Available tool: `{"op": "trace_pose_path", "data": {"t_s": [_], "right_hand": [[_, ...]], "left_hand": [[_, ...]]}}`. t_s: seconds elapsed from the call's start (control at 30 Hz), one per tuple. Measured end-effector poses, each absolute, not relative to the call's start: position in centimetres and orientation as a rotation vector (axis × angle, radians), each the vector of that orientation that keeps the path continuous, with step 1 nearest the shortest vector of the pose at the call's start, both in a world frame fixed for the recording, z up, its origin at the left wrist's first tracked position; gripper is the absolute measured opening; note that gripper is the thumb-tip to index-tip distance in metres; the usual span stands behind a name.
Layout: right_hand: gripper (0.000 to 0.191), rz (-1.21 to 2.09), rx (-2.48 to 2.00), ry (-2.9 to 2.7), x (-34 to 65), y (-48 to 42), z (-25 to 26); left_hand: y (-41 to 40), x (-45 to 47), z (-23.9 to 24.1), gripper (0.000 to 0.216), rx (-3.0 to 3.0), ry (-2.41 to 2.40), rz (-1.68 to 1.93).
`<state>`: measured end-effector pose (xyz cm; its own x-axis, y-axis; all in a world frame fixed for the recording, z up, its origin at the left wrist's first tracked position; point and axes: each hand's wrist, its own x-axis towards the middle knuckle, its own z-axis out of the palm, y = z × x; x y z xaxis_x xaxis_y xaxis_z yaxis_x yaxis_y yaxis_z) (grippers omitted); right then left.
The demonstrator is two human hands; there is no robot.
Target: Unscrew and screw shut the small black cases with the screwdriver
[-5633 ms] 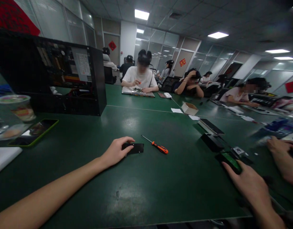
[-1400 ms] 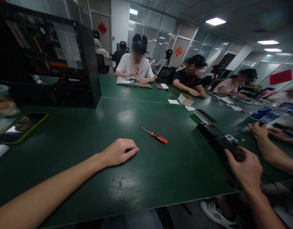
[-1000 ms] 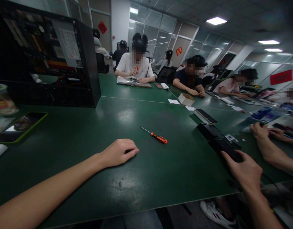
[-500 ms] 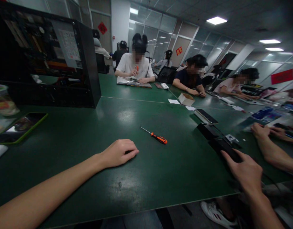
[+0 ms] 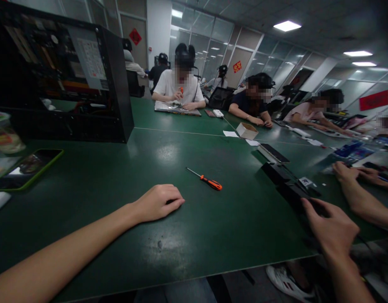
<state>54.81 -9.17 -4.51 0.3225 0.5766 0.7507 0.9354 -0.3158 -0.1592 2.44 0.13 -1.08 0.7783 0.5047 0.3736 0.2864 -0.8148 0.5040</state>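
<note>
My left hand rests on the green table with its fingers curled under and the thumb lying alongside; nothing shows in it. Just beyond it lies a screwdriver with an orange and black handle, its thin metal shaft pointing away to the left. Off to the right, my right hand is closed at the near end of a long black box-shaped object, thumb on its upper edge. The fingers behind are hidden, and the object's exact kind is too dark to make out.
An open black computer case stands at left, near a green-edged phone and a plastic cup. Ahead are a small cardboard box and a dark flat device. A neighbour's hands work at right; several people sit beyond.
My right hand has shifted slightly right along the black box-shaped object. My left hand and the screwdriver stay put.
</note>
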Motion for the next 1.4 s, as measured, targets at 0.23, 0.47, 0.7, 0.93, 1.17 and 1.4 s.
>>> {"op": "trace_pose_path", "data": {"t_s": [0.23,0.47,0.7,0.93,1.17,1.4], "right_hand": [[0.056,-0.842,-2.006,-1.438,54.9,-9.2,-4.6],[0.056,-0.813,-1.979,-1.497,55.1,-8.7,-4.8],[0.062,-0.795,-2.196,-1.518,56.0,-8.4,-4.4],[0.052,-0.580,-2.271,-1.757,56.5,-7.7,-3.7],[0.060,-0.534,-2.076,-1.947,57.3,-7.2,-5.3],[0.059,-0.463,-2.091,-1.994,58.5,-7.2,-4.9]], "left_hand": [[0.1,2.5,-1.0,0.025,2.557,0.603,0.692],[0.1,2.5,-1.0,0.025,2.577,0.601,0.677],[0.1,2.4,-1.1,0.025,2.586,0.602,0.659],[0.0,2.5,-0.8,0.025,2.596,0.594,0.666],[0.1,2.4,-1.2,0.025,2.619,0.564,0.672],[0.0,2.5,-0.9,0.027,2.658,0.548,0.647]]}}
